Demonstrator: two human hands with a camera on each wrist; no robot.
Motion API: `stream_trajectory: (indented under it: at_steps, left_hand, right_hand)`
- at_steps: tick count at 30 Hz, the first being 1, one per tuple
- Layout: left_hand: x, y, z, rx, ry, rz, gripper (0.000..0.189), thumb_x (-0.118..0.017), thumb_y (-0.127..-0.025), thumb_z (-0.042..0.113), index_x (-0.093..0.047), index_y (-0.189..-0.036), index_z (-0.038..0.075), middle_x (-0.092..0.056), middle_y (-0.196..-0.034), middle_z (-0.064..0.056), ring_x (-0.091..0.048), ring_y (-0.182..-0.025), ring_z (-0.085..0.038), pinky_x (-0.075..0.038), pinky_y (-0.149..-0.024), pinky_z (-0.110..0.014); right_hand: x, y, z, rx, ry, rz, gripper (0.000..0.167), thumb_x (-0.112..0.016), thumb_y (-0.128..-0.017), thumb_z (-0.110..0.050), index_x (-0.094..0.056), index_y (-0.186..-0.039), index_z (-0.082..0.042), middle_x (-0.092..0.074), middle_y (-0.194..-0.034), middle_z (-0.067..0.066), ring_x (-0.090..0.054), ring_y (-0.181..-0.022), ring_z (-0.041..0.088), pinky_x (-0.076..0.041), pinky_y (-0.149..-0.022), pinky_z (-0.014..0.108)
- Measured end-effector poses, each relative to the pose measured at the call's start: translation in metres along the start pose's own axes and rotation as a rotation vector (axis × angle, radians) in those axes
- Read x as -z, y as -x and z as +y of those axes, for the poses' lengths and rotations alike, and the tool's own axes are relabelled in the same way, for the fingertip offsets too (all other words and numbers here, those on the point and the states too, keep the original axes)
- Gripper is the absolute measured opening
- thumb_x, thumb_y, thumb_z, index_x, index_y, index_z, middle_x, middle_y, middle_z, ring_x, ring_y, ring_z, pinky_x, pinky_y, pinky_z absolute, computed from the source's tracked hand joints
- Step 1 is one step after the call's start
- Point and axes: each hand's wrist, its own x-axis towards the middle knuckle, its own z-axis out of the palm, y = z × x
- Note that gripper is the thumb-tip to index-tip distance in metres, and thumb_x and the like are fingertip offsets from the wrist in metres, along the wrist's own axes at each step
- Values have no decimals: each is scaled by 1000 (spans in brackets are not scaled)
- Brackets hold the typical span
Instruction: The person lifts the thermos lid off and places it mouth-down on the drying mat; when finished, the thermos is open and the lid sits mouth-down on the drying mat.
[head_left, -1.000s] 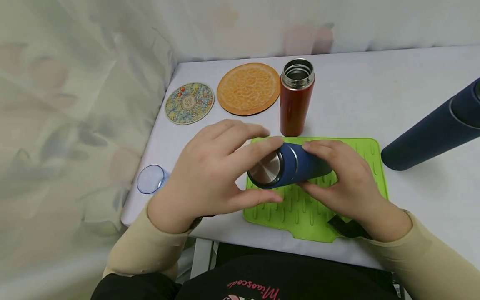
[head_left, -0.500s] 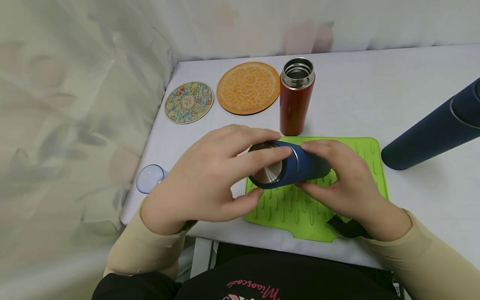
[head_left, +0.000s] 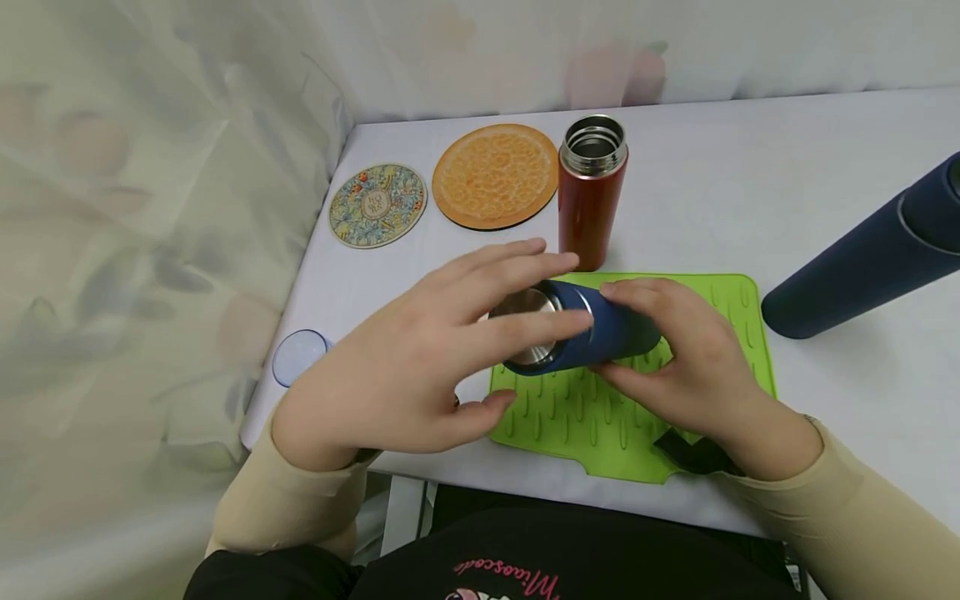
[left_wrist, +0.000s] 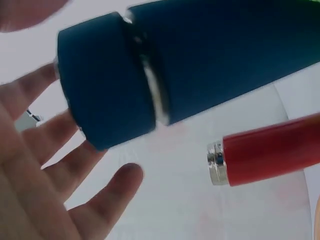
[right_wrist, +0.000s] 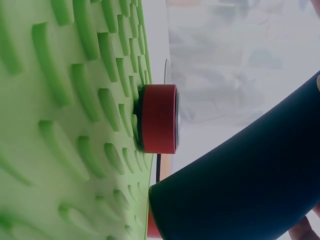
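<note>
A blue thermos (head_left: 626,333) is tilted over the green ridged mat (head_left: 600,429), its steel-topped cap (head_left: 562,354) toward the left. My right hand (head_left: 693,375) grips its body between thumb and fingers. Beside the cap, my left hand (head_left: 420,358) has its fingers extended, with the index finger reaching across the top and the thumb apart from it. The left wrist view shows spread fingers behind the cap and a metal band between cap and body. A red lid (right_wrist: 160,118), visible in the right wrist view, sits on the mat.
Behind the mat stands a red thermos (head_left: 592,217) with its steel mouth uncovered. Farther left lie an orange round mat (head_left: 495,179) and a patterned round coaster (head_left: 377,206). A clear bluish cup (head_left: 298,358) is near the left edge; a tall navy bottle (head_left: 840,271) stands right.
My left thumb has pulled back from the cap and the left fingers have straightened and lifted. The right hand and the thermos body have hardly moved.
</note>
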Motion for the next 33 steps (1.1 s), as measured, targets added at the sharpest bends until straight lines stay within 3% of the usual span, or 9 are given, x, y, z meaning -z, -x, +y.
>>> stream_trajectory:
  at_steps: [3, 6, 13, 17, 23, 27, 30, 33]
  left_hand:
    - [1, 0, 1, -28, 6, -37, 66, -63, -85, -10, -71, -146, 12, -58, -160, -18, -51, -154, -35, -35, -133, -43]
    - [1, -1, 2, -24, -8, -22, 62, -60, -87, -12, -74, -142, 13, -63, -154, -17, -59, -145, -32, -40, -129, -38]
    - [-2, 0, 1, 45, -108, 92, 53, -85, -87, 20, -75, -138, 10, -72, -131, -15, -71, -112, -29, -58, -102, -42]
    - [-6, -1, 0, 73, -165, 161, 58, -92, -86, 40, -76, -132, 7, -73, -113, -11, -70, -97, -27, -60, -89, -42]
    - [-10, -3, 0, 81, -232, 250, 65, -96, -79, 48, -78, -122, 3, -73, -100, -10, -70, -88, -26, -61, -82, -42]
    - [-11, -1, -1, 83, -265, 312, 64, -94, -79, 51, -78, -118, 3, -73, -94, -8, -70, -82, -25, -61, -76, -41]
    - [-11, 2, -2, 81, -276, 363, 60, -85, -87, 55, -78, -117, 3, -73, -92, -7, -67, -77, -24, -58, -71, -40]
    - [-10, 3, -2, 74, -276, 406, 60, -74, -95, 59, -78, -115, 2, -74, -92, -7, -66, -75, -23, -56, -68, -39]
  right_hand:
    - [0, 0, -1, 6, 13, -2, 68, -68, -105, -53, -65, -137, 7, -73, -134, 26, -69, -124, 41, -39, -123, 19]
    - [0, 0, -2, 6, 22, -18, 66, -72, -104, -49, -65, -138, 6, -72, -136, 26, -68, -125, 41, -38, -123, 19]
    - [1, 0, -3, 5, 28, -25, 63, -82, -100, -39, -65, -140, 5, -72, -136, 26, -68, -126, 41, -37, -124, 19]
    - [1, -1, -4, 6, 31, -30, 64, -92, -92, -25, -65, -141, 5, -72, -137, 26, -68, -126, 41, -36, -124, 19]
    - [1, -2, -6, 9, 41, -33, 71, -98, -80, -14, -65, -141, 5, -72, -136, 26, -68, -125, 41, -35, -124, 18]
    - [1, -2, -4, 0, 51, -31, 74, -99, -77, -11, -64, -140, 6, -72, -135, 26, -69, -125, 41, -36, -123, 18]
    - [2, -1, -2, -15, 47, -18, 74, -98, -77, -10, -64, -140, 6, -72, -134, 26, -69, -124, 42, -36, -122, 18]
    - [3, 0, -1, -30, 41, -7, 66, -92, -92, -29, -63, -140, 6, -72, -134, 27, -68, -124, 43, -36, -122, 18]
